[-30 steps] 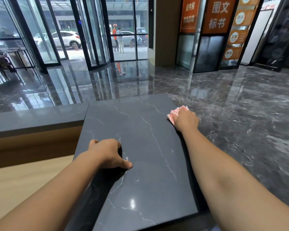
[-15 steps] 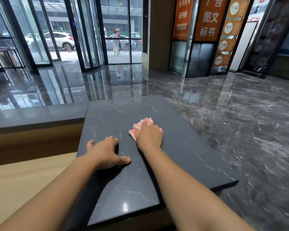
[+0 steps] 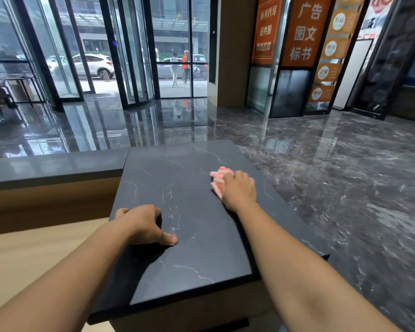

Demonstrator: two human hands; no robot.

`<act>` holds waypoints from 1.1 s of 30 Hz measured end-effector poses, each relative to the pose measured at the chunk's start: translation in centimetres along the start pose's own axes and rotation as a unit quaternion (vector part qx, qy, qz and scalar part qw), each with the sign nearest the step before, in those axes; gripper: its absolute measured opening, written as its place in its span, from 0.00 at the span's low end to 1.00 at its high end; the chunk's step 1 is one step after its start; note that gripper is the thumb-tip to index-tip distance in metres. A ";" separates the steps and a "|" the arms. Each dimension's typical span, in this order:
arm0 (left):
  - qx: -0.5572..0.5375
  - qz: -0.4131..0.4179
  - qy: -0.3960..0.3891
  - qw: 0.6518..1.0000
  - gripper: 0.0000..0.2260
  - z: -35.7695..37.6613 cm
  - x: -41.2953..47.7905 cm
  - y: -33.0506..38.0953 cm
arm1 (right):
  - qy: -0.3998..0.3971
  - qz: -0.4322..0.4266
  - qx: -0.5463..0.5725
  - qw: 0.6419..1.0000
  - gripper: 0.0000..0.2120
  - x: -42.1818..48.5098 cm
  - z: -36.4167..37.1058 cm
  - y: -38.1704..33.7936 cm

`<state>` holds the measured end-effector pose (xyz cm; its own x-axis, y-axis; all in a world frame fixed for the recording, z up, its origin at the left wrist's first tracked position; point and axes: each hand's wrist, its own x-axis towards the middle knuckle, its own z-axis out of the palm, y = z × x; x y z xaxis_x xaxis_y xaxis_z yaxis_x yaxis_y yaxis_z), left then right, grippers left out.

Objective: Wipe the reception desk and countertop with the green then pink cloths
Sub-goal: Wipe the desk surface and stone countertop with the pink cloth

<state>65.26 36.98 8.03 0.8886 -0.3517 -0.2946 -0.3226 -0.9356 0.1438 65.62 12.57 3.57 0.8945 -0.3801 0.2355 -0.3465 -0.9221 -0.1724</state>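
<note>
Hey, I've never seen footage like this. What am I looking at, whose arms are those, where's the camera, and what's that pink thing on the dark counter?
There is no machine here: the two bare arms belong to a person cleaning a reception desk. Every picture comes from one wide-angle camera worn on that person's head, looking forward and down, so the arms reach in from the bottom. The surface is a dark grey stone countertop with thin white veins. The right hand holds a bunched pink and white cloth pressed onto it. The left hand holds nothing and rests on the countertop near its left edge.
</note>
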 end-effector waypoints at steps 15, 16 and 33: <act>0.007 0.023 0.003 1.000 0.39 0.3 0.3 -0.3 | -0.149 -0.025 -0.020 0.988 0.34 -1.0 -1.1 -0.7; 0.005 0.025 0.001 1.000 0.38 0.4 0.1 -0.4 | -0.153 -0.048 -0.014 0.987 0.34 -1.5 -0.7 -2.8; 0.040 0.003 -0.021 0.999 0.38 -0.8 0.6 0.4 | -0.095 0.012 -0.009 0.995 0.25 -2.8 -1.3 -0.2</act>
<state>65.95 36.46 8.63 0.8724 -0.3565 -0.3343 -0.3541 -0.9326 0.0706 62.84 13.74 4.23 0.9226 -0.3829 0.0463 -0.3717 -0.9148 -0.1583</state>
